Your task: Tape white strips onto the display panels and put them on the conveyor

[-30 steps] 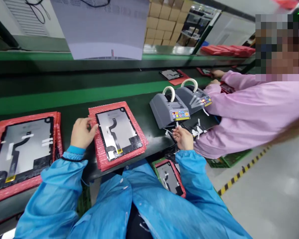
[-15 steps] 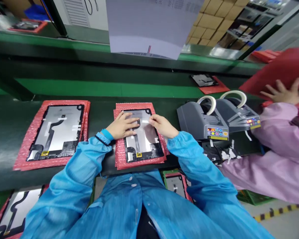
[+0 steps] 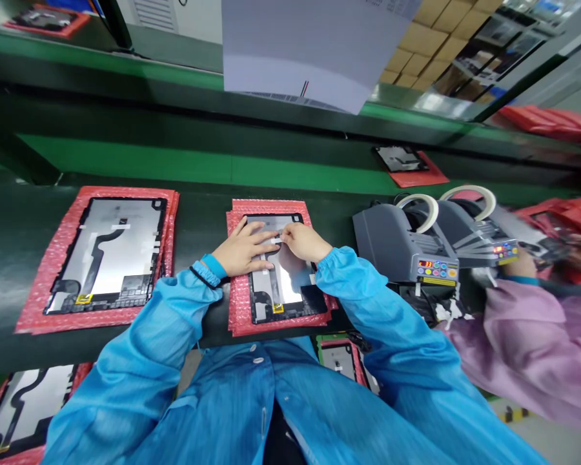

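A tablet screen panel [image 3: 289, 284], its silver back facing up, lies on a stack of red bubble-wrap sheets [image 3: 239, 310] in front of me. My left hand [image 3: 246, 248] rests flat on the panel's upper left part, fingers spread. At the panel's upper middle, my right hand [image 3: 303, 241] has thumb and forefinger pinched at a small strip of white tape [image 3: 275, 240], close to the left fingertips. A dark flex cable [image 3: 275, 284] with a yellow end runs down the panel; its top is partly hidden by my left fingers.
Another panel [image 3: 111, 252] lies on red bubble wrap at left. Two grey tape dispensers [image 3: 407, 245] stand at right, with white tape scraps [image 3: 450, 311] below. A co-worker's pink sleeve [image 3: 537, 342] reaches in beside them. One more panel [image 3: 399, 158] lies behind.
My right hand has moved left and inward, close to my left fingers, with white tape now showing at its fingertips. The co-worker's raised red sheet has come down.
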The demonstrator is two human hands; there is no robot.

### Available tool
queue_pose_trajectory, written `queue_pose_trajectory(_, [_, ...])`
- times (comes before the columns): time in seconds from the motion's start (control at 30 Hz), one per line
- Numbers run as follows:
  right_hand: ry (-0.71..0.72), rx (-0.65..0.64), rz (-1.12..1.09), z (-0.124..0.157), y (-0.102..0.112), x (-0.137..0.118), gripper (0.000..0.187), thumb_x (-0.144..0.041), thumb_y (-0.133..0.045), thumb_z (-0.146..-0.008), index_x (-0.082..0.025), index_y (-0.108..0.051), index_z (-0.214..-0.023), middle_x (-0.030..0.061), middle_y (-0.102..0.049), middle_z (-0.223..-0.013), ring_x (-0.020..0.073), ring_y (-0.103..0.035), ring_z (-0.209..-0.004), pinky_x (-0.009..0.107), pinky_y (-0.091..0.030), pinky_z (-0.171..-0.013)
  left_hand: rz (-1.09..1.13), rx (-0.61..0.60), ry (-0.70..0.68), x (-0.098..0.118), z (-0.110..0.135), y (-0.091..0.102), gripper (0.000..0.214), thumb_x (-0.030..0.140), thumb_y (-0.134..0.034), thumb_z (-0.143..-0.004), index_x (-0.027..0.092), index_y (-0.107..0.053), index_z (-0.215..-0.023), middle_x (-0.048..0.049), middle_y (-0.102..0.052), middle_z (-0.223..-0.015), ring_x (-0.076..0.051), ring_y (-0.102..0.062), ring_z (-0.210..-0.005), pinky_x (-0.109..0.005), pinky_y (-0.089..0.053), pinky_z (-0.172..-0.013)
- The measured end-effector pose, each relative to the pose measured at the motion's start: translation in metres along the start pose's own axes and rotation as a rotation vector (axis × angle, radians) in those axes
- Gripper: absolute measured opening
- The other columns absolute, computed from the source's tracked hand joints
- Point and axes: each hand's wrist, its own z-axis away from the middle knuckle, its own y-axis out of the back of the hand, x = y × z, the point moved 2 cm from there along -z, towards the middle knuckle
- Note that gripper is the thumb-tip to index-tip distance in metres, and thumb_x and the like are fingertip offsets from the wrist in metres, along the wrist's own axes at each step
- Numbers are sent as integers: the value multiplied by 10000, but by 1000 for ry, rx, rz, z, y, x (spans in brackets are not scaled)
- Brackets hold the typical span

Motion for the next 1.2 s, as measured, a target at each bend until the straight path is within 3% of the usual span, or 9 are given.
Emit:
queue_pose_trajectory(0.27, [-24,-15,145,-4,-1,-7,281,-343,-522,-900,-121,-692,-918,154,-698,-947,240,-643,-927,289,-440,-776,-23,4,-16,0,0,-1,523,597,-494,-853,304,-577,-1278,-56,-470,-1436,-338,-312,-1325,-621,-63,-1119])
queue_pose_trajectory(0.47, [-203,-9,238,-1,18,0,425,-545,-598,-807,-136,-709,-851,161,-698,-941,269,-646,-924,310,-450,-726,-78,-39,-1,-1,-1,1,532,599,-466,-866,301,-560,-1297,-52,-463,-1443,-337,-313,-1327,-630,-70,-1116])
queue_pose_trajectory(0.57, [-210,163,137,33,20,34,411,-546,-584,-804,-157,-688,-720,111,-695,-795,221,-642,-791,282,-427,-659,-111,-65,23,2,-2,4,560,594,-437,-880,301,-498,-1354,-40,-452,-1453,-328,-321,-1327,-613,-86,-1125])
queue_pose_trajectory(0.67, [-201,327,-272,98,1,91,525,-624,-488,-809,-168,-626,-589,45,-588,-539,146,-550,-546,265,-388,-556,-148,-67,32,4,-3,6,584,592,-391,-894,276,-468,-1379,-40,-465,-1443,-331,-337,-1320,-608,-107,-1125])
queue_pose_trajectory(0.73, [-314,416,-627,143,-20,130,586,-729,-507,-709,-171,-580,-544,-2,-475,-427,107,-441,-421,253,-344,-466,-177,-48,21,3,-4,7,571,588,-370,-897,272,-501,-1354,-43,-494,-1419,-340,-353,-1311,-611,-132,-1114])
queue_pose_trajectory(0.83, [-533,710,-1068,187,-41,170,602,-773,-604,-548,-174,-563,-604,-32,-459,-447,82,-398,-390,218,-276,-384,-204,-19,-6,-2,-9,10,556,595,-362,-887,276,-558,-1299,-49,-541,-1373,-355,-382,-1287,-599,-203,-1089])
queue_pose_trajectory(0.97, [-552,1029,-1337,187,-40,190,560,-651,-728,-465,-168,-579,-708,4,-581,-622,88,-501,-497,186,-318,-394,-257,-14,-59,5,-16,20,573,602,-318,-898,236,-621,-1218,-68,-541,-1365,-358,-402,-1247,-568,-262,-1065])
queue_pose_trajectory(1.1, [-446,1262,-1278,180,-37,192,455,-569,-719,-543,-175,-545,-692,-18,-544,-612,84,-494,-522,181,-311,-402,-270,78,-37,22,-21,30,556,586,-296,-906,235,-659,-1139,-85,-561,-1310,-337,-443,-1187,-516,-332,-1029])
queue_pose_trajectory(1.2, [-424,1326,-1240,185,-41,194,452,-581,-680,-598,-179,-529,-739,-7,-570,-665,98,-531,-572,186,-352,-423,-248,141,-25,31,-27,32,519,568,-319,-901,241,-681,-1077,-94,-603,-1213,-321,-480,-1120,-491,-368,-1000])
